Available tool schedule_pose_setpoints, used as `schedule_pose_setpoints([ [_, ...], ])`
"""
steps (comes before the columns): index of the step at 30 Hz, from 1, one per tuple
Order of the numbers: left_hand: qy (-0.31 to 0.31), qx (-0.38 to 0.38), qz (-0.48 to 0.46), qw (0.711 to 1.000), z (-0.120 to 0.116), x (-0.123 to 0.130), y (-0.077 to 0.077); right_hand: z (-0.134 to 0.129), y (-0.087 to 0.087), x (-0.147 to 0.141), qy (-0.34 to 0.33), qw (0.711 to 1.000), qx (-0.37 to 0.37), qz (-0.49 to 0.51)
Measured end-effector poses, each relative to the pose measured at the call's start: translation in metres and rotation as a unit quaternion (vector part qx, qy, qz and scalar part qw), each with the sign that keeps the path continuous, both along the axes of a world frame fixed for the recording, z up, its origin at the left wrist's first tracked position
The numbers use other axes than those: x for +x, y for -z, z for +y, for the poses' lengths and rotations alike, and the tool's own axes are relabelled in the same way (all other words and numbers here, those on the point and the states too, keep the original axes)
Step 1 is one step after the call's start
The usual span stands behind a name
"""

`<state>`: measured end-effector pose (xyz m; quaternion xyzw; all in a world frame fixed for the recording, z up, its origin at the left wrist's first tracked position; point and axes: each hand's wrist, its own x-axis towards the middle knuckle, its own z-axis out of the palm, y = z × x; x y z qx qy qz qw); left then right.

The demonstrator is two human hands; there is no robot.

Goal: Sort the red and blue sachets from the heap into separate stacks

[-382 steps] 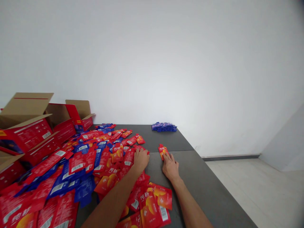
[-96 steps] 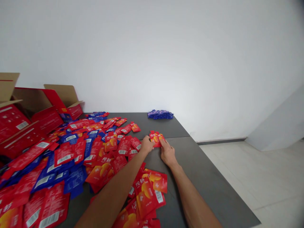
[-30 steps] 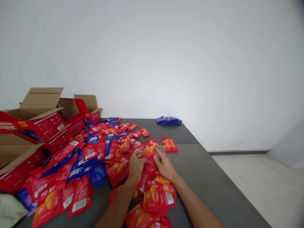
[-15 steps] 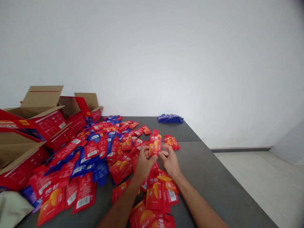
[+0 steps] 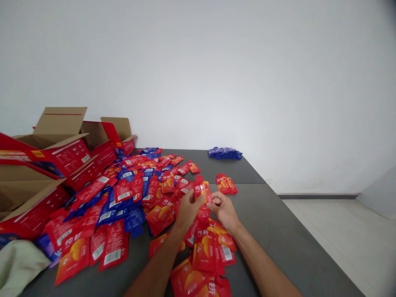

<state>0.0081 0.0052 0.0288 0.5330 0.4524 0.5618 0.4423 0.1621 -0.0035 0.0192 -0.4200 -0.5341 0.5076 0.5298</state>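
Note:
Between my two hands I hold a red pouch (image 5: 202, 188) with an orange fruit picture and white lettering, its spout end up and slightly tilted. My left hand (image 5: 188, 209) pinches its left side, thumb in front. At its lower right corner, my right hand (image 5: 223, 209) grips with thumb and curled fingers. Below my wrists lies a heap of similar red pouches (image 5: 204, 251). Just beyond my right hand rests a small group of red pouches (image 5: 226, 184), lying side by side.
A wide pile of mixed red and blue pouches (image 5: 123, 194) covers the table's left part. Open red cardboard boxes (image 5: 72, 154) stand behind it. A stack of blue pouches (image 5: 225, 153) lies at the far end of the dark table (image 5: 262, 231). Pale cloth (image 5: 23, 264) sits at lower left.
The held pouch has come down a little and tilted, with my left hand covering more of its left side. The whole view has shifted slightly.

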Motion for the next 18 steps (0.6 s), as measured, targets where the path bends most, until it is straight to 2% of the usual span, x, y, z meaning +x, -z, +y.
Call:
schedule_pose_setpoints([
  [3, -0.058, 0.016, 0.008, 0.998, 0.0059, -0.0085, -0.0024, -0.0052, -0.002, 0.001, -0.067, 0.997, -0.02, -0.046],
  [5, -0.053, 0.007, -0.003, 0.999, 0.0087, -0.0117, -0.0003, -0.0082, -0.0038, -0.0009, -0.085, 0.993, -0.013, -0.075],
  [12, 0.039, -0.052, -0.07, 0.995, 0.0024, -0.005, 0.005, -0.0081, -0.0059, -0.0051, -0.022, 0.996, 0.028, -0.078],
  [18, 0.024, -0.02, -0.045, 0.999, 0.0023, -0.0049, 0.0041, -0.0067, -0.0032, -0.0067, -0.028, 0.998, 0.014, -0.056],
])
